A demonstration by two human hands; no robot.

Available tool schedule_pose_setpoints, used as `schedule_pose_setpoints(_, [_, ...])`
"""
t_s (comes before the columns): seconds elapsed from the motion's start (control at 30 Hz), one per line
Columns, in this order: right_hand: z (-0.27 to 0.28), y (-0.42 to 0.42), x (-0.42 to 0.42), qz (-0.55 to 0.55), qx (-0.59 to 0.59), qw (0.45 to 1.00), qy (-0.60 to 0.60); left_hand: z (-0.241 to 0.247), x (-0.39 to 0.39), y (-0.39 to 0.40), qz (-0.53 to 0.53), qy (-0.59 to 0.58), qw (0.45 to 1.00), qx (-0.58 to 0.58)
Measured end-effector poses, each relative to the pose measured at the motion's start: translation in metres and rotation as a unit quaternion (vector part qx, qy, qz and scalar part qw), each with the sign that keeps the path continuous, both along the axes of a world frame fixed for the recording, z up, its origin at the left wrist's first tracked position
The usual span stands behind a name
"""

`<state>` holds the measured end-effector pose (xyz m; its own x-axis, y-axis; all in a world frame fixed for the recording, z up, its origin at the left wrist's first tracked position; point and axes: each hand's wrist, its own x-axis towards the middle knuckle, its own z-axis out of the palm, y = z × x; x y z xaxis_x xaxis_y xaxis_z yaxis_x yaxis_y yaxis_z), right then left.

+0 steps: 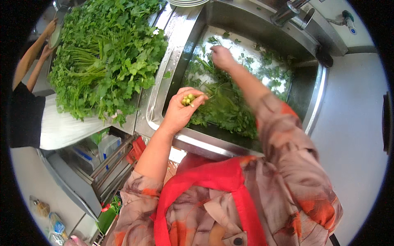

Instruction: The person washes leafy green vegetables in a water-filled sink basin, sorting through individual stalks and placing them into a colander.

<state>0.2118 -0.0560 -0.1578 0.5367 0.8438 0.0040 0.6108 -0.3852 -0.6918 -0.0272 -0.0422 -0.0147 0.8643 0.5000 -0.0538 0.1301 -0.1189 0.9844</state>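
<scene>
Over the near left part of the steel sink, my left hand grips a bunch of leafy green stems. The pale cut ends poke out of the fist, and the leafy part hangs toward the water. My right hand reaches across to the far side, above the water, close to loose green stems. Its fingers are partly hidden, so whether they hold a stem is unclear. More leafy greens, like coriander or Chinese celery, lie in the water.
Left of the sink stands a large heap of the same greens. Beyond it, another person's hands hold a pale dish. A faucet overhangs the sink's far right corner. Stacked plates sit at the far edge; an open drawer is low left.
</scene>
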Motion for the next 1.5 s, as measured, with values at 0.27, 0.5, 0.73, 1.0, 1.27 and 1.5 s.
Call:
schedule_pose_setpoints(0.27, [0.007,0.025,-0.023,0.042,-0.262,0.961,0.082,0.014,-0.015,0.001,0.165,0.037,0.968,-0.184])
schedule_pose_setpoints(0.5, [0.104,-0.033,0.049,-0.152,0.002,0.979,0.137,0.021,-0.011,0.015,0.252,0.024,0.947,-0.2])
schedule_pose_setpoints(0.73, [0.239,-0.116,0.017,-0.108,0.322,0.94,0.006,0.039,0.0,0.016,0.209,-0.048,0.954,-0.211])
schedule_pose_setpoints(1.0, [0.19,-0.131,-0.067,0.038,0.103,0.988,0.111,0.047,0.022,-0.02,0.084,-0.008,0.977,-0.194])
schedule_pose_setpoints(1.27, [0.18,-0.139,-0.09,0.048,0.245,0.965,0.084,0.05,0.02,-0.045,-0.005,0.077,0.995,-0.06])
schedule_pose_setpoints(1.5, [0.198,-0.144,-0.082,0.186,0.116,0.975,0.032,0.041,0.02,-0.062,-0.046,0.06,0.993,-0.088])
